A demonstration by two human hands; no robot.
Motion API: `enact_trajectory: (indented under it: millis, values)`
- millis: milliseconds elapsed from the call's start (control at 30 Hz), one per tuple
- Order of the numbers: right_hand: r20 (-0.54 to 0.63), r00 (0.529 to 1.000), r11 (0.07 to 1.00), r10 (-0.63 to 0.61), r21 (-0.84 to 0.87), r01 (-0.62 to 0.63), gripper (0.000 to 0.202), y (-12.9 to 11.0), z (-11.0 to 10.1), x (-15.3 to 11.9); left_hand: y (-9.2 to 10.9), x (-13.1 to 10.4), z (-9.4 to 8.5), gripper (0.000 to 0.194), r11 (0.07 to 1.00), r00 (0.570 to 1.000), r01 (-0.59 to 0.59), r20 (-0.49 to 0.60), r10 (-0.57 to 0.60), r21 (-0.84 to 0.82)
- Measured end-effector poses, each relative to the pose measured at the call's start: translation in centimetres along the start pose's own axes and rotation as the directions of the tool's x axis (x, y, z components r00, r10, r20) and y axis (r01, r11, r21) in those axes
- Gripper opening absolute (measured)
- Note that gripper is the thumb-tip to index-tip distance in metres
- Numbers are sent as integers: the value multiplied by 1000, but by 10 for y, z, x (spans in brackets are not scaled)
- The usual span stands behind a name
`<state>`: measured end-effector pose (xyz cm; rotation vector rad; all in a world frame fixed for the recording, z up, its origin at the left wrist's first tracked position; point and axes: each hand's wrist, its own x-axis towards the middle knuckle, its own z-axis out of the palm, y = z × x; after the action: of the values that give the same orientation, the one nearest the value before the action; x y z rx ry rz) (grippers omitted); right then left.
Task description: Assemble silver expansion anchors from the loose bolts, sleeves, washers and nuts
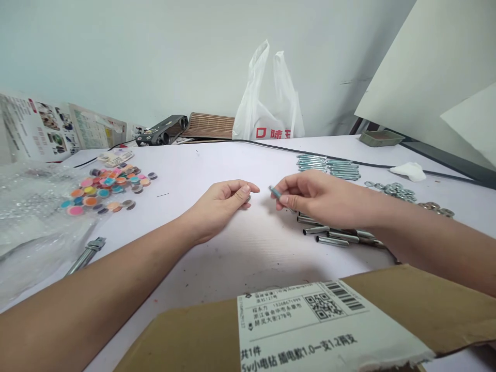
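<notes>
My left hand (228, 201) is closed in a pinch above the middle of the white table; a small metal piece shows between thumb and fingers, mostly hidden. Just to its right, my right hand (300, 194) pinches a thin bluish metal rod (275, 192), its tip pointing up and left toward my left hand. The two hands do not touch. Under and beside my right hand lie several shiny metal tubes (332, 242). Behind it are rows of zinc-coloured rods (343, 169). Metal washers or nuts (399, 191) are piled beyond my right forearm.
A labelled cardboard box (186, 336) stands at the near edge. Coloured discs (103, 192), bubble wrap (34, 217) and metal bolts (87, 254) lie at the left. At the back are a white plastic bag (267, 111), a black cable (287, 148) and a green tray (381, 138).
</notes>
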<state>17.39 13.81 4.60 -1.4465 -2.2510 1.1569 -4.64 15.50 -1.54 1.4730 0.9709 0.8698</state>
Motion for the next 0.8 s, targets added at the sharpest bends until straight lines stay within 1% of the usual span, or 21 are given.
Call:
enact_trajectory:
  millis: [100,167,267,333,400,500,600,700,800]
  values:
    - [-162,986,992,-33,116,52,21,7,-1,6,3,-1,1,35,997,1000,-8,3,8,76]
    - [-216,976,990,-21,131,50,25,9,5,12,5,-2,2,36,995,1000,-12,4,12,103]
    - [-189,982,987,-22,153,52,27,9,16,21,8,-4,5,40,993,999,-26,23,24,113]
    - [-175,982,981,-74,166,104,26,9,22,25,9,-6,8,43,988,998,-47,44,41,147]
    - [-169,979,977,-114,158,141,23,9,25,27,9,-6,9,38,972,995,-85,69,72,219]
    - [-155,982,983,-109,127,129,21,11,25,27,10,-6,10,27,942,991,-117,104,88,314]
    - [-129,977,978,-171,101,184,19,11,23,26,11,-6,11,24,923,991,-109,112,73,369]
    - [-93,970,970,-224,76,231,20,7,23,24,13,-6,13,21,898,992,-116,101,81,425]
    - [-86,976,979,-201,20,203,24,2,19,20,13,-7,15,18,882,993,-115,81,87,458]
